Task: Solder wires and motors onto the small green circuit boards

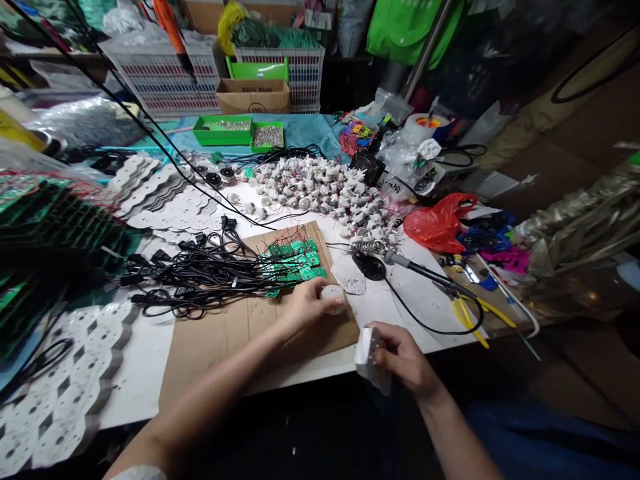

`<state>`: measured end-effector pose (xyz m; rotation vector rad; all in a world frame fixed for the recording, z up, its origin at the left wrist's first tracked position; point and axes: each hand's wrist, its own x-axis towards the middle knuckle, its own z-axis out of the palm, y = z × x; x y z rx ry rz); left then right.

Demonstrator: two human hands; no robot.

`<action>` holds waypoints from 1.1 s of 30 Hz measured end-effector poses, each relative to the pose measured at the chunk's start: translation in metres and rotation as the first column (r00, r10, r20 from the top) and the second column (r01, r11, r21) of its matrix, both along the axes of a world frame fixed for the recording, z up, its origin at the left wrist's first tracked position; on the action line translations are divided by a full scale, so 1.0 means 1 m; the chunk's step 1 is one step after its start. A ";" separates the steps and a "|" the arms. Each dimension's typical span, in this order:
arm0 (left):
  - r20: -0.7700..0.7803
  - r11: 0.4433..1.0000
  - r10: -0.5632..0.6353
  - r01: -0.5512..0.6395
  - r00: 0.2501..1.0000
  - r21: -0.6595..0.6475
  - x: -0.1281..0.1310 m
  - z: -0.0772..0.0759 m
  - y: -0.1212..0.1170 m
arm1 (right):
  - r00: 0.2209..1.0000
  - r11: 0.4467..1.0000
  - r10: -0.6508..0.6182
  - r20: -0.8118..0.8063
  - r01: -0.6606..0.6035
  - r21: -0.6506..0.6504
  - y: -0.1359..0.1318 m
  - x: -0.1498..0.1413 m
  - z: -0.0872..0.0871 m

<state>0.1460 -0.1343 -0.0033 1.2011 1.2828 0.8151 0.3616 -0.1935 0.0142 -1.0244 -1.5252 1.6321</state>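
Observation:
My left hand (304,308) rests at the cardboard sheet's right side, thumb and fingers closed around a small round white piece (333,298). Off the table's front edge, my right hand (403,357) grips a white blocky piece (369,350), perhaps a stack of thin plates; its exact kind I cannot make out. Beyond my left hand lie several small green circuit boards (295,260) with red wires, and black power cords (200,267) spread to their left. A flat white perforated plate (350,275) lies just past the round piece.
A soldering iron (425,272) and yellow-handled pliers (470,313) lie to the right. Many white wired parts (320,190) are heaped at the back, near green trays of small metal pieces (223,130). White perforated panels (65,380) and stacked green boards (55,220) occupy the left.

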 end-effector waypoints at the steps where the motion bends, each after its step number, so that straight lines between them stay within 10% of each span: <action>1: -0.151 0.998 0.002 0.007 0.989 0.055 0.003 -0.004 0.008 | 0.990 0.993 -0.014 0.141 -0.002 0.116 0.000 0.000 0.004; 6: -0.580 0.934 0.061 0.158 0.812 0.319 0.011 -0.017 0.015 | 0.764 0.685 -0.318 0.561 -0.224 0.693 -0.002 -0.012 0.006; 12: -0.534 0.852 0.128 0.183 0.835 0.490 -0.021 -0.006 -0.007 | 0.677 0.452 -0.418 0.606 -0.423 0.785 0.008 -0.033 -0.014; 20: -0.388 0.838 -0.248 0.397 0.888 0.374 -0.062 0.006 -0.057 | 0.638 0.449 -0.405 0.655 -0.486 0.750 0.018 -0.042 -0.019; 33: -0.478 0.763 0.216 0.158 0.852 0.627 -0.024 -0.034 -0.069 | 0.609 0.598 -0.560 0.562 -0.173 0.783 -0.005 -0.033 -0.032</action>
